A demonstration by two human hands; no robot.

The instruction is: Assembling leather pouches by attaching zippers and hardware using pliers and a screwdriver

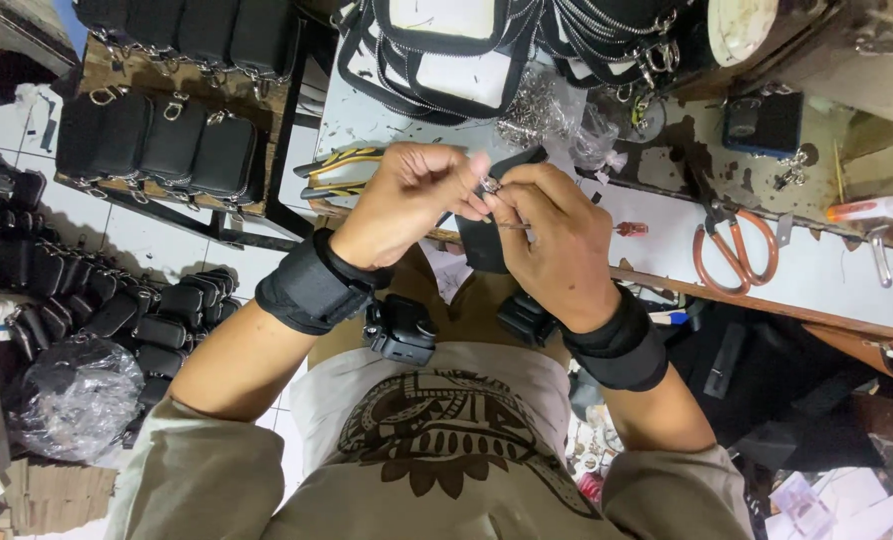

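The small metal fitting (pixel 489 186) sits dead centre between your fingertips, against the black pouch piece (pixel 486 245) that hangs from your grip toward six o'clock. Your left hand (pixel 406 200) is pinched narrow on the fitting from nine o'clock; your right hand (pixel 556 240) closes on it from three o'clock and also holds the pouch piece, with a thin tool with a red handle (pixel 630 229) running out toward three o'clock. Whether that tool is in your right hand or lying on the bench, I cannot tell.

The fitting is tiny, so a loosened pinch could likely drop it into the clutter at your lap. Pliers (pixel 341 172) lie at ten o'clock, orange scissors (pixel 734 250) at three o'clock, and a bag of metal rings (pixel 541 115) at twelve.
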